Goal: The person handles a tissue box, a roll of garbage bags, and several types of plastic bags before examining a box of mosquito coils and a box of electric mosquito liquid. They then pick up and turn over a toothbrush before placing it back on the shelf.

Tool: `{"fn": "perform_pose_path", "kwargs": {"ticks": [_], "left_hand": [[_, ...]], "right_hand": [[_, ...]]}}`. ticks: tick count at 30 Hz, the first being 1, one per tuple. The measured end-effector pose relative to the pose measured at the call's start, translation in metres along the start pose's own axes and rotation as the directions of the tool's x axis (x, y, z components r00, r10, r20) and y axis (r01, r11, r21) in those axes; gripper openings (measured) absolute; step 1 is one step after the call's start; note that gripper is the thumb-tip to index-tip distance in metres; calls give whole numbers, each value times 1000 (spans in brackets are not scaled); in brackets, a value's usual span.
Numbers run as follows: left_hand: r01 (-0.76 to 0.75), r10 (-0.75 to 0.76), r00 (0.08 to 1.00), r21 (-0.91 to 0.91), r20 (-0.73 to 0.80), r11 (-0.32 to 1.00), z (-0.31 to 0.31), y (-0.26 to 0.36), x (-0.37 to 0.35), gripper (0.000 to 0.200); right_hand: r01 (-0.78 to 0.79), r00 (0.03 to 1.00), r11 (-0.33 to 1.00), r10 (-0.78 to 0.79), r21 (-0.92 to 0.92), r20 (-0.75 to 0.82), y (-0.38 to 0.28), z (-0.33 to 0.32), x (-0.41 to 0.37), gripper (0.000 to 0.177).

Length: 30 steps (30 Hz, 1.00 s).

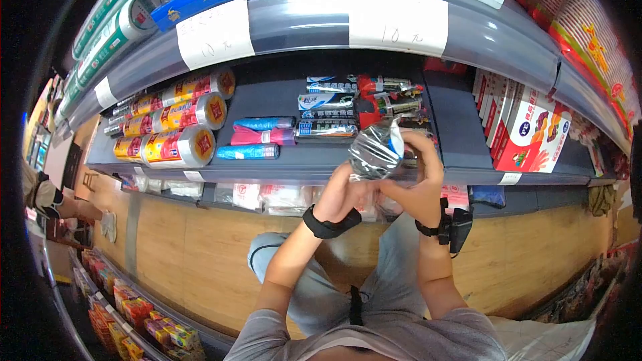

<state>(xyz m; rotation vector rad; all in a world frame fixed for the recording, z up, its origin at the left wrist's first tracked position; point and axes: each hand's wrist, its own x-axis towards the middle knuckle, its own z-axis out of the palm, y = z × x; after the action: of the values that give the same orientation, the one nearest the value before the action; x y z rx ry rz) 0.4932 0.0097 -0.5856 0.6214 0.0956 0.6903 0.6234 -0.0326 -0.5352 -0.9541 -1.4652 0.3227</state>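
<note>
Just in front of the shelf edge, I hold a roll of black plastic bags (374,154) in a shiny wrapper with some white and blue print. My left hand (342,195) supports it from below and the left, thumb up along its side. Curled around the right side is my right hand (422,184), its fingers bent over the top. Behind the roll, similar dark bag rolls (326,103) lie stacked on the shelf. Blue and pink rolls (263,136) lie to their left, and dark packs with red ends (394,101) to their right, partly hidden by my right hand.
Large wrapped rolls (179,147) lie on the left of the grey shelf (461,140). Red and white glove boxes (531,130) stand at right. An upper shelf lip with price papers (398,21) overhangs. White packs (281,197) fill the lower shelf. A person's leg (80,206) shows far left.
</note>
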Motion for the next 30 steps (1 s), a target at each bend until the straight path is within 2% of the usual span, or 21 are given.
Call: {"fn": "perform_pose_path", "kwargs": {"ticks": [2,4,6,7,8,11,14,16,17,18,20,22,24,27,29,30], "left_hand": [[-282,302,944,152,-132,947,-6,3,-2,44],[-423,439,895,167,-73,891,8,15,-4,55],[-477,490,871,220,-9,851,10,24,-7,60],[-478,514,856,295,-53,827,18,28,-11,69],[-504,559,829,411,-19,760,13,29,-13,72],[-500,570,822,469,-10,729,22,35,-14,74],[-530,600,800,485,13,696,14,35,-13,67],[-519,637,771,570,-10,637,6,36,-13,61],[-498,606,794,517,-50,696,3,38,-14,55],[-500,607,793,516,-49,695,4,39,-14,55],[-490,577,806,397,-132,776,7,41,-15,53],[-496,575,808,375,-131,783,7,42,-16,50],[-477,595,787,450,-165,755,8,42,-17,55],[-520,595,791,357,-139,776,10,43,-17,47],[-522,598,791,365,-129,771,9,42,-18,48],[-523,599,792,374,-119,766,9,42,-18,49]], "right_hand": [[45,999,998,-47,-49,-23,1,-2,6,50],[208,978,944,-199,-256,62,0,-9,12,49],[229,973,930,-216,-287,77,0,-12,14,49],[220,975,929,-195,-299,111,-3,-13,15,49],[210,974,927,-172,-311,146,-5,-14,16,49],[188,975,937,-141,-296,172,-5,-13,18,49],[241,951,919,-159,-311,265,-4,-14,22,50],[256,947,914,-172,-314,271,-8,-14,25,51],[271,943,909,-184,-317,277,-9,-13,25,53],[273,942,908,-186,-317,278,-10,-13,25,53],[208,975,935,-175,-286,136,-10,-13,23,56],[195,977,936,-158,-293,145,-8,-18,19,61],[92,989,994,-84,-66,122,-3,-19,15,67],[87,983,996,-82,-24,162,-1,-20,13,71],[91,984,996,-87,-19,157,1,-19,10,71],[46,989,998,-51,39,140,2,-17,9,70]]}}
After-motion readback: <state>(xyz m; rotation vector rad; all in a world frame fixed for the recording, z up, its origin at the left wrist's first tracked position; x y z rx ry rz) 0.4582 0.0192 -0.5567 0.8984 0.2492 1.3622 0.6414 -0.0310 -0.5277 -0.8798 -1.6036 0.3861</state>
